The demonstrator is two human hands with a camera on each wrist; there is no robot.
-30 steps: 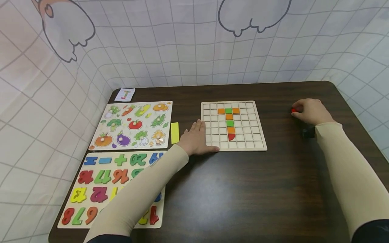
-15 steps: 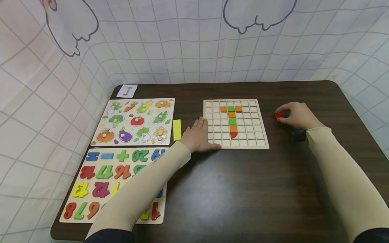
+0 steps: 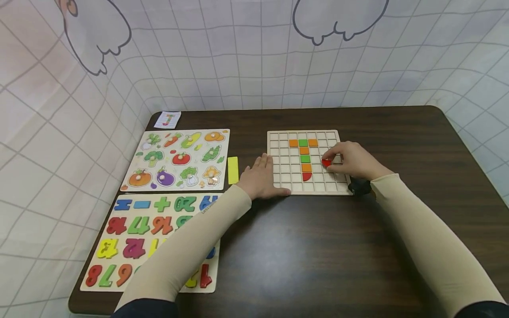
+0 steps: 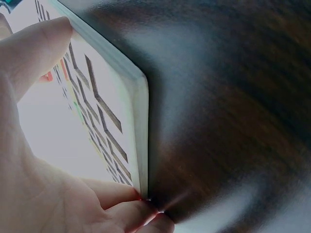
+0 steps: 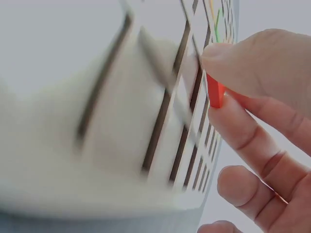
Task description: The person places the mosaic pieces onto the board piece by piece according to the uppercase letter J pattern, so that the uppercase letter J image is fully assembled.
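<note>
My right hand (image 3: 355,161) pinches a small red piece (image 3: 326,163) between thumb and fingers, just over the right part of a wooden grid board (image 3: 324,187). In the right wrist view the red piece (image 5: 215,91) sits between the thumb and a fingertip, close to the grid. Orange tiles (image 3: 304,150), green tiles (image 3: 304,158) and one red rounded piece (image 3: 307,176) lie in the board's cells, forming a T-like shape with a rounded foot. My left hand (image 3: 260,179) rests at the board's near left corner, fingers straight along its left edge and thumb at the front edge.
A vegetable puzzle board (image 3: 175,160) and a number puzzle board (image 3: 131,238) lie on the left of the dark table (image 3: 302,251). Between them and the grid board is a yellow strip (image 3: 233,170). A small pattern card (image 3: 167,119) lies at the back left.
My right hand has carried the red piece leftward from the table's right side to over the grid board. The left hand has stayed at the board's corner.
</note>
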